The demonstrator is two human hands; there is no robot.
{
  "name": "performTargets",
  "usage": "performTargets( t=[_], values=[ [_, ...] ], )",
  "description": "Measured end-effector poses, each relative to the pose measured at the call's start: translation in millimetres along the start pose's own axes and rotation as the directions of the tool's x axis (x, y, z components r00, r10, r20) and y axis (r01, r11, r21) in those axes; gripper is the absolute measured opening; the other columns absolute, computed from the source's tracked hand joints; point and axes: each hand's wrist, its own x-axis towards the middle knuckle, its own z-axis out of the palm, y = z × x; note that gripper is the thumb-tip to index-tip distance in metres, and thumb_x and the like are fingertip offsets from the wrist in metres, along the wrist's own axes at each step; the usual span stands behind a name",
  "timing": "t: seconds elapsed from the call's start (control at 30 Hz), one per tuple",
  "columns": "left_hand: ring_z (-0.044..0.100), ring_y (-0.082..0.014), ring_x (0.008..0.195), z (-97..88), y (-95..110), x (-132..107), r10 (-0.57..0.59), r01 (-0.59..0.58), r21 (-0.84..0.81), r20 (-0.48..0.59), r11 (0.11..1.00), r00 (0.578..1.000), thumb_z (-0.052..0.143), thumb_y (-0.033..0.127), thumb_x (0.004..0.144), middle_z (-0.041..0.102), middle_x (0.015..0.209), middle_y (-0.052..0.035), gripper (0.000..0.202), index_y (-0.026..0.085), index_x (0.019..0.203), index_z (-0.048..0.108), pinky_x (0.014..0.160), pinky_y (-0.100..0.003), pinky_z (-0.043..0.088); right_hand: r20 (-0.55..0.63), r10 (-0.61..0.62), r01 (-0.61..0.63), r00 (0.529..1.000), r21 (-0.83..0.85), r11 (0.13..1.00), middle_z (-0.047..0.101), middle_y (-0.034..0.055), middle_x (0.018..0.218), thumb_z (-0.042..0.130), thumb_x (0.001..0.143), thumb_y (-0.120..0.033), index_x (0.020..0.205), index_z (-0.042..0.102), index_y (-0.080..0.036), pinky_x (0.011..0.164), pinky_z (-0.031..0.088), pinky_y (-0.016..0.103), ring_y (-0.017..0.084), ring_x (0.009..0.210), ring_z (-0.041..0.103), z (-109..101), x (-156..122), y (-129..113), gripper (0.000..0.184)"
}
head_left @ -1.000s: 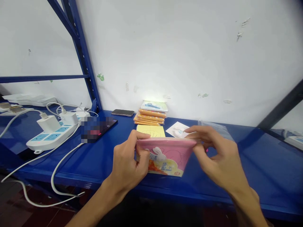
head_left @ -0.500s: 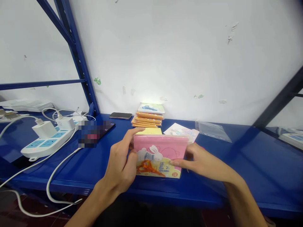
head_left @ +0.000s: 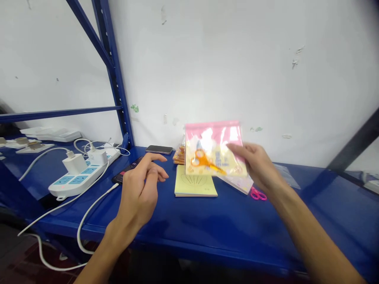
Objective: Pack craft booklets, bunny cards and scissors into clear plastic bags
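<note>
My right hand holds a pink and yellow plastic pouch up above the blue shelf; orange scissors show through it. My left hand hovers open over the shelf, left of a yellow paper pad with a fan drawing. Small pink scissors lie on the shelf under my right wrist. A pale printed card lies beside them.
A stack of orange packs stands at the wall behind the pouch. Two phones lie at the left, next to a white power strip with chargers and cables. A clear bag lies at the right. A blue rack post rises at the left.
My right hand has lifted the pouch off the shelf and up towards the wall. My left hand has let go of it and drawn back to the left, open.
</note>
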Motion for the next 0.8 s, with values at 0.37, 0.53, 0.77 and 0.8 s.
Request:
performTargets(
  t=[0.37, 0.53, 0.77, 0.8],
  values=[
    [0.065, -0.0171, 0.067, -3.7, 7, -3, 0.033, -0.036, 0.072, 0.046, 0.997, 0.998, 0.04, 0.018, 0.097, 0.069, 0.069, 0.003, 0.027, 0.022, 0.092, 0.066, 0.068, -0.031, 0.051, -0.273, 0.106, -0.191, 0.956, -0.305, 0.933, 0.073, 0.0121, 0.104, 0.069, 0.084, -0.044, 0.115, 0.065, -0.016, 0.063, 0.047, 0.027, 0.02, 0.083, 0.063, 14, 123, 73, 0.042],
    [0.064, -0.0174, 0.064, -1.7, 5, -3, 0.051, -0.057, 0.098, 0.061, 0.994, 0.997, 0.042, 0.02, 0.097, 0.069, 0.067, 0.003, 0.025, 0.022, 0.089, 0.066, 0.065, -0.031, 0.049, -0.226, 0.072, -0.157, 0.972, -0.388, 0.908, 0.07, 0.0111, 0.116, 0.054, 0.093, -0.053, 0.122, 0.062, -0.02, 0.056, 0.047, 0.024, 0.015, 0.075, 0.064, 0, 99, 87, 0.044],
    [0.065, -0.0182, 0.06, 8.1, 7, -5, 0.063, -0.106, 0.24, 0.181, 0.965, 0.981, 0.045, 0.022, 0.096, 0.069, 0.066, 0.0029, 0.021, 0.023, 0.088, 0.064, 0.061, -0.031, 0.043, -0.193, -0.033, -0.102, 0.981, -0.648, 0.754, 0.075, 0.0114, 0.109, 0.047, 0.098, -0.045, 0.112, 0.068, -0.02, 0.071, 0.051, 0.03, 0.021, 0.086, 0.069, -47, 84, 87, 0.035],
    [0.064, -0.0184, 0.06, 10.8, 8, -6, 0.058, -0.114, 0.266, 0.211, 0.957, 0.976, 0.046, 0.022, 0.095, 0.069, 0.067, 0.0028, 0.019, 0.023, 0.089, 0.064, 0.06, -0.031, 0.042, -0.176, -0.031, -0.103, 0.984, -0.697, 0.709, 0.076, 0.0118, 0.105, 0.049, 0.097, -0.043, 0.107, 0.07, -0.02, 0.075, 0.05, 0.032, 0.023, 0.088, 0.07, -55, 80, 91, 0.032]
  ],
)
